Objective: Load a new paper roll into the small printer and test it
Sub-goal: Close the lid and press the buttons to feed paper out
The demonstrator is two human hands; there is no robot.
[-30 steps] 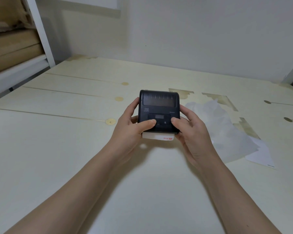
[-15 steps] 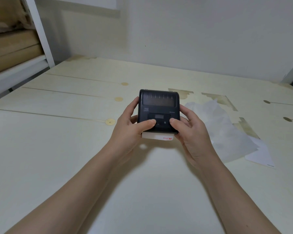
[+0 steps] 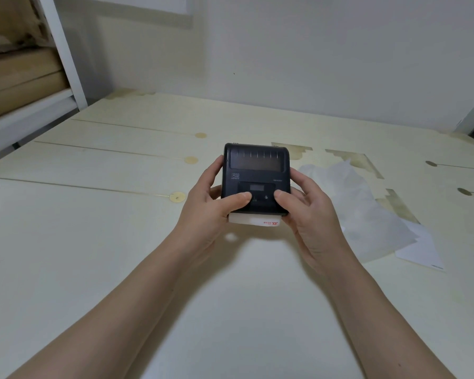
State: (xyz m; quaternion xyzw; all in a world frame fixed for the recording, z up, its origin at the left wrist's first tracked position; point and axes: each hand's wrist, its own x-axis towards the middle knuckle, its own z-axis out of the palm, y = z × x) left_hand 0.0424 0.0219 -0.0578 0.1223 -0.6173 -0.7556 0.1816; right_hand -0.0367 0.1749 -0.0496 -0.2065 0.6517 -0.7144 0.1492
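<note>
A small black printer (image 3: 256,170) with its lid closed is held above the pale table (image 3: 93,242), tilted toward me. My left hand (image 3: 211,203) grips its left side, thumb resting on the button panel near the small dark display. On the right side, my right hand (image 3: 309,212) holds it with the thumb pressed on the panel's right end. A short strip of white label paper (image 3: 253,219) with red print sticks out of the printer's near edge, between my hands. The paper roll inside is hidden.
Crumpled translucent white wrapping paper (image 3: 361,212) lies on the table right of the printer, with a white sheet (image 3: 422,253) under its near corner. A white shelf frame (image 3: 63,53) with cardboard boxes stands at the far left. A wall runs behind the table.
My thumbs have shifted slightly on the button panel; the printer and the paper strip stay where they were.
</note>
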